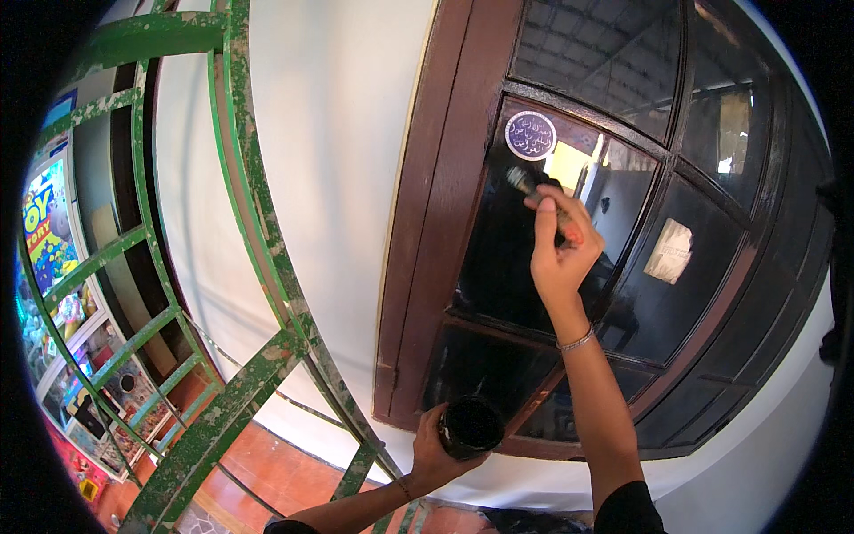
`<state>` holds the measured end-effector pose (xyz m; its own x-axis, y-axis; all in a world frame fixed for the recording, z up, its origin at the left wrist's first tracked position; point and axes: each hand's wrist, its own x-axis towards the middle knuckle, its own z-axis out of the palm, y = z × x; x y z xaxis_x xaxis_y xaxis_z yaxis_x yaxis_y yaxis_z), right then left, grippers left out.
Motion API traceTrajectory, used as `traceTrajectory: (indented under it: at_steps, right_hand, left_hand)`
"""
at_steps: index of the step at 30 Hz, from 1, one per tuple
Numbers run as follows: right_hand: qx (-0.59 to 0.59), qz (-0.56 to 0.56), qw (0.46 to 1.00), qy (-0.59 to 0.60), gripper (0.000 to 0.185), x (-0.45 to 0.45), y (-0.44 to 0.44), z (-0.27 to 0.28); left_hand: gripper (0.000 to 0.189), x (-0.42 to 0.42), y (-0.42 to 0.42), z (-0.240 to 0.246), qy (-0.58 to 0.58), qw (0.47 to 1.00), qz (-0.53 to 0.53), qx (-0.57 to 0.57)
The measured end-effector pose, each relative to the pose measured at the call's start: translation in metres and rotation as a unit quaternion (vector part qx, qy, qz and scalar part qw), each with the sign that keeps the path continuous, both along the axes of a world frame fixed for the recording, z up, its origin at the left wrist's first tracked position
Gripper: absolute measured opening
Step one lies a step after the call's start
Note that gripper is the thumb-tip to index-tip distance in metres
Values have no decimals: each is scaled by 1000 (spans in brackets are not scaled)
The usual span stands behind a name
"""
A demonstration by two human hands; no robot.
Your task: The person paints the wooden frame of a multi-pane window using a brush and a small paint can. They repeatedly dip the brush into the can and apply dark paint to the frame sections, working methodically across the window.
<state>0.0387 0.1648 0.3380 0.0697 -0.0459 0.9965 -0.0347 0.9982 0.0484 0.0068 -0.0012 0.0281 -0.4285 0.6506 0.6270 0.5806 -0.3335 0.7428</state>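
My right hand (568, 250) grips a paintbrush (526, 185) by its handle, bristles pointing up and left in front of a glass pane (497, 247). Whether the bristles touch the glass or wood cannot be told. Low in the view, my left hand (429, 448) is wrapped around a round dark paint container (471, 427) with a black inside. Both hands are before a wooden window (460, 153) divided into several panes. Its inner bars (580, 115) look dark and glossy, while the outer frame (427, 220) is duller brown.
A round sticker (530, 136) and a torn paper label (669, 251), both bearing writing, are on the glass. Paint-spattered green metal scaffolding (257, 220) rises on the left against a white wall (327, 167). Below lies an orange tiled floor (267, 467); a colourful display cabinet (87, 320) stands far left.
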Motion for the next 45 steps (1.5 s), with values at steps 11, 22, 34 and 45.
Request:
traceTrajectory:
  at_steps: [11, 22, 34, 45]
  right_hand:
    - [14, -3, 999, -52, 13, -1, -2, -22]
    - [12, 1, 999, -36, 12, -3, 1, -21]
    - [-10, 8, 1000, -26, 12, 1, -1, -25]
    - [-9, 13, 996, -87, 12, 14, -9, -58]
  left_hand:
    - [108, 1, -4, 8, -2, 1000, 8, -18]
    - [108, 1, -2, 4, 13, 1000, 6, -8]
    - [107, 3, -3, 8, 18, 1000, 12, -9]
    - [107, 3, -3, 9, 8, 1000, 11, -11]
